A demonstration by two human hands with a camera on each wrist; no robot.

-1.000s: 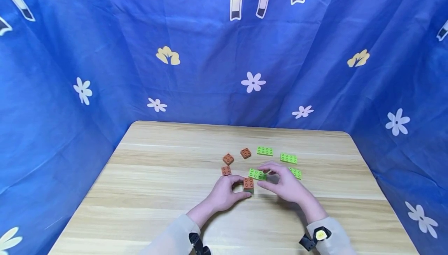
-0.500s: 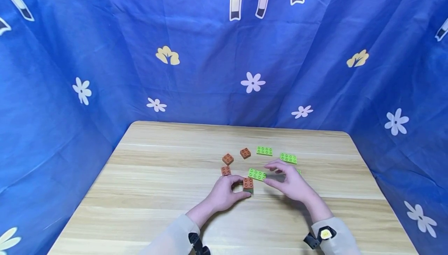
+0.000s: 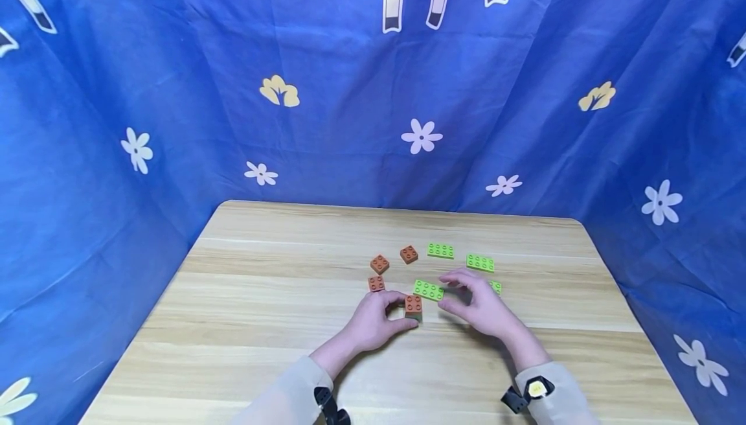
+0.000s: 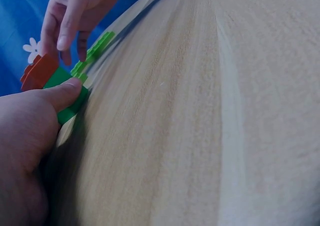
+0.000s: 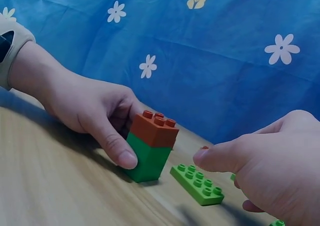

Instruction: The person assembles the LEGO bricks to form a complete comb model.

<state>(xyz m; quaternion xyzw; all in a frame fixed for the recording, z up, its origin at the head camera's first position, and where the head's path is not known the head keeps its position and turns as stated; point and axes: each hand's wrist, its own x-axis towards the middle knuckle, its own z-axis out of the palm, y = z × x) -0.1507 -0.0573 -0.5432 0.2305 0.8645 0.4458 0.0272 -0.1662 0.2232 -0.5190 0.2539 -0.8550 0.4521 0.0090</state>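
Steadying, apparently, the orange-topped green stack [image 5: 151, 153] on the table [image 3: 262, 269], the left hand [image 3: 375, 326] grips it while the empty right hand [image 3: 480, 305] hovers beside the lime plate [image 5: 197, 185], whose pickup would presumably require a pinch.

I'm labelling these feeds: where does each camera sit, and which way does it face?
Head: worn on the head, facing forward and down at the pale wooden table and blue patterned fabric backdrop; left hand, right hand and pale sleeves show.
Left wrist: worn there, looking along the table; left hand at the left edge, right hand beyond.
Right wrist: worn there, looking across at the left hand gripping the red-brown and green plastic brick stack; right hand nearest.
Shared: both wrist views show the stack and both hands.
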